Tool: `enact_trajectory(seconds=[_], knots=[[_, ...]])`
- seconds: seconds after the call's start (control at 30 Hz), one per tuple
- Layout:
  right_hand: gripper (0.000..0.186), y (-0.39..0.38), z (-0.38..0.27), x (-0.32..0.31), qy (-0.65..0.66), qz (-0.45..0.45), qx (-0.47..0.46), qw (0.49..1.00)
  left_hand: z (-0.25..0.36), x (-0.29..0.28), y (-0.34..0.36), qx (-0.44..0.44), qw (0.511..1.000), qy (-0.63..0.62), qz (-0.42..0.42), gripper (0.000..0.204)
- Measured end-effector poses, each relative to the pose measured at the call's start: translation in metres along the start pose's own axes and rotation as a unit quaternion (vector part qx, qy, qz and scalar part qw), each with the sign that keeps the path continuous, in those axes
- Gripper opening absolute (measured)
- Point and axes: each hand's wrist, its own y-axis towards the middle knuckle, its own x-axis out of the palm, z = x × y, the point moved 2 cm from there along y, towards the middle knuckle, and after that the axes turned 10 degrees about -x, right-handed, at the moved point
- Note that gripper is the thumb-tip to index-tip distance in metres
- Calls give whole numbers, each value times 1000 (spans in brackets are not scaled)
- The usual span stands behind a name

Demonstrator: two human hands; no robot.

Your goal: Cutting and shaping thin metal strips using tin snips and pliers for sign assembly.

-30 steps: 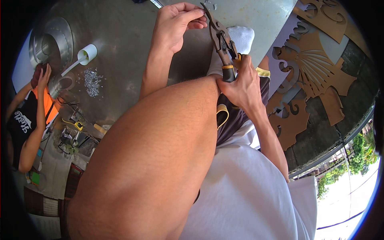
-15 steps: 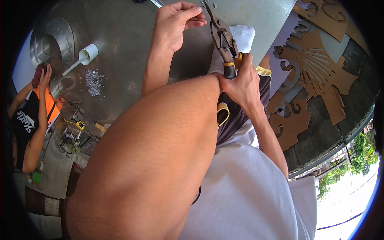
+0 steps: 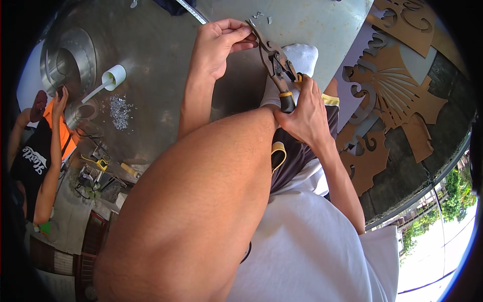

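Observation:
My right hand point(image 3: 307, 113) is wrapped round the black and yellow handles of a pair of tin snips point(image 3: 275, 68), beside my raised knee. The worn dark jaws point up and left. Right by their tip, my left hand point(image 3: 216, 48) holds thumb and fingers pinched together; whatever is between them is too small to make out. Small silvery metal clippings point(image 3: 269, 20) lie on the metal sheet just past the jaws. My foot in a white sock point(image 3: 302, 58) rests on the sheet behind the snips.
On the left are a pile of metal bits point(image 3: 119, 111), a white cup point(image 3: 115, 75) and curved metal pieces point(image 3: 83, 55). Another person point(image 3: 43, 156) works there with their hands. A ruler point(image 3: 192, 11) lies at the far edge. Brown cut-out panels point(image 3: 395, 85) lie right.
The snips have tilted left, bringing their tip closer to my left fingertips. The view has shifted slightly, showing more of the ruler. The other person's hands have moved a little.

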Motion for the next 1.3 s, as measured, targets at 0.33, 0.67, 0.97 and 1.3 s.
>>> enact_trajectory(seconds=[0.33,0.67,0.97,1.3], knots=[[67,5,5,2,38,-16,23,999,-12,-6,10,-19,1000,2,0,13],[60,4,9,11,18,8,37,999,-19,0,13,-26,999,-31,33,8],[55,2,10,6,5,-18,57,998,-26,0,17,-43,999,-12,31,10],[59,-9,-1,-4,60,-52,40,996,-17,-1,10,-44,998,-20,26,14]])
